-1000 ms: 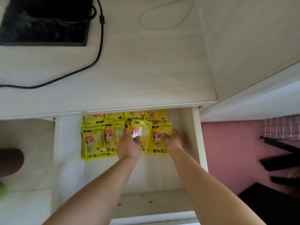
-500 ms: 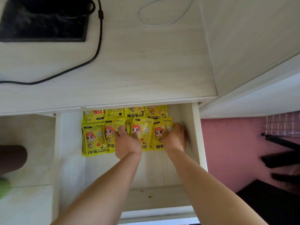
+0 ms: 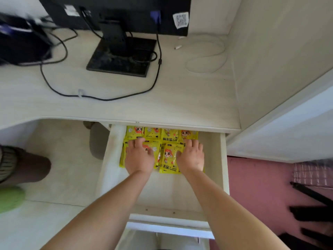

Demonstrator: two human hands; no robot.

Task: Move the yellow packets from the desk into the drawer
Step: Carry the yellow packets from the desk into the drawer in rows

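Resting flat, fingers straight and spread, left hand [image 3: 139, 157] and right hand [image 3: 191, 157] on yellow packets [image 3: 170, 156] laid in rows inside the drawer [image 3: 215, 159]. Printed "HAND WARMER" beside Chinese characters on the packet between them. Above, on the desk [image 3: 180, 101]: monitor stand [image 3: 122, 56], black cable [image 3: 100, 99], QR sticker [image 3: 180, 20].

Left hand [image 3: 139, 156] and right hand [image 3: 191, 156]: grip released.
We have flattened both, fingers once curled now spread over the yellow packets [image 3: 170, 156]; the left has shifted leftward.
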